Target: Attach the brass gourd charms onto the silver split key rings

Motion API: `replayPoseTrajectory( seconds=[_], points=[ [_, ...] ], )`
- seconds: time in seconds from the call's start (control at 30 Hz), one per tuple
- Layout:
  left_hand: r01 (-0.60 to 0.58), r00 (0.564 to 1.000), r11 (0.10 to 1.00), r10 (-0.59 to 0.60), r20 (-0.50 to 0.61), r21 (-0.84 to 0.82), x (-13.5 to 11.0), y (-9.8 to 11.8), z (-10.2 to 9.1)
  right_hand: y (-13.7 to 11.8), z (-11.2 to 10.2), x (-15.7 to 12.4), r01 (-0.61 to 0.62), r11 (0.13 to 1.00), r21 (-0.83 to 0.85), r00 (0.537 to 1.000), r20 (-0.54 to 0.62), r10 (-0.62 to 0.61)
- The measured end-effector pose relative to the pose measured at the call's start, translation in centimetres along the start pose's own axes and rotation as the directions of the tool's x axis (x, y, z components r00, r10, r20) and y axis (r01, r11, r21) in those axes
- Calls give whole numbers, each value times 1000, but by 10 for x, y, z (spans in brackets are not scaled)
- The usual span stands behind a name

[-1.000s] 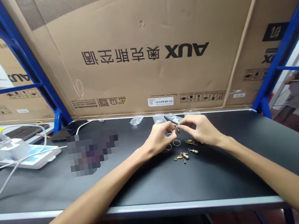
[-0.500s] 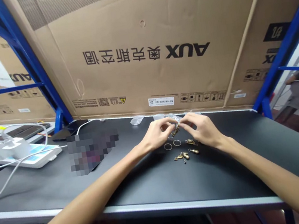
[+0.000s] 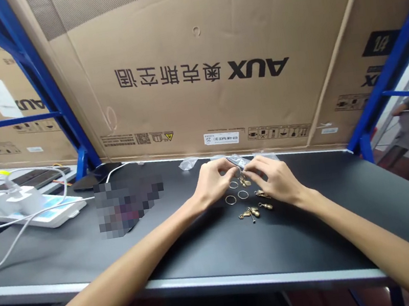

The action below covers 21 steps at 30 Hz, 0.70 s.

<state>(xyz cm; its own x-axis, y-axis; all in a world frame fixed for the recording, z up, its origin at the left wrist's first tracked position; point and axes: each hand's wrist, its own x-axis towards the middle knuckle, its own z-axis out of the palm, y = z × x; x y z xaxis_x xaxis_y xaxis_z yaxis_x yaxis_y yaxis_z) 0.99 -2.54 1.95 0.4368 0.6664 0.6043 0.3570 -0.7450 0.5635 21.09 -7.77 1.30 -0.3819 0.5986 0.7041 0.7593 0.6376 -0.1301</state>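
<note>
Left hand [image 3: 213,182]: is reaching in over the tabletop [image 3: 316,223], with its fingertips curling toward the right hand.
Right hand [image 3: 274,180]: is meeting the left hand just above a small brass charm [image 3: 244,181].
Grip: both hands are closing in tight pinches, fingertips almost touching; a small item seems to be sitting between them, but the fingers are hiding it, so I cannot tell what they are grasping.
Metal rings [image 3: 230,199]: three are lying flat just below the hands, and a fourth thin ring is showing between them and the fingers.
Brass fittings [image 3: 250,213]: are lying in a loose cluster in front of the rings, some tangled together, with others near the right hand.
Clear plastic bags [image 3: 188,164]: are sitting crumpled along the back edge of the tabletop; their contents are too small to tell.
Cardboard carton [image 3: 193,35]: is standing behind the tabletop, printed with AUX upside down, its contents hidden.
Blue steel shelving [image 3: 34,81]: is framing the carton on both sides.
Far left: a white plastic device [image 3: 14,201] is resting on a blue-and-white tray [image 3: 43,215], with white cables [image 3: 18,231] trailing across the tabletop.
</note>
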Motion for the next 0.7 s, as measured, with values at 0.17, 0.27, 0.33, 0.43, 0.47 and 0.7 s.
replayPoseTrajectory(
  seconds=[0.17,0.27,0.33,0.43,0.47,0.7],
  points=[
    [-144,989,987,141,48,74,1,-5,-1,1,2,-1,16,999,-37,1000,-10,-17],
    [-208,978,960,199,63,189,2,-8,-2,3,1,-2,26,999,-41,999,-23,-26],
    [-118,992,976,122,-14,181,1,-7,-2,3,0,-2,56,997,-51,998,-29,-57],
    [70,996,997,-68,-55,25,-2,-3,0,3,1,-2,102,991,-81,994,-23,-105],
    [120,992,992,-121,-32,-40,-2,-2,1,2,1,-2,107,990,-94,994,-13,-108],
    [197,972,975,-182,146,-98,3,-18,0,6,4,-2,-75,993,-89,997,-25,73]
  ],
)
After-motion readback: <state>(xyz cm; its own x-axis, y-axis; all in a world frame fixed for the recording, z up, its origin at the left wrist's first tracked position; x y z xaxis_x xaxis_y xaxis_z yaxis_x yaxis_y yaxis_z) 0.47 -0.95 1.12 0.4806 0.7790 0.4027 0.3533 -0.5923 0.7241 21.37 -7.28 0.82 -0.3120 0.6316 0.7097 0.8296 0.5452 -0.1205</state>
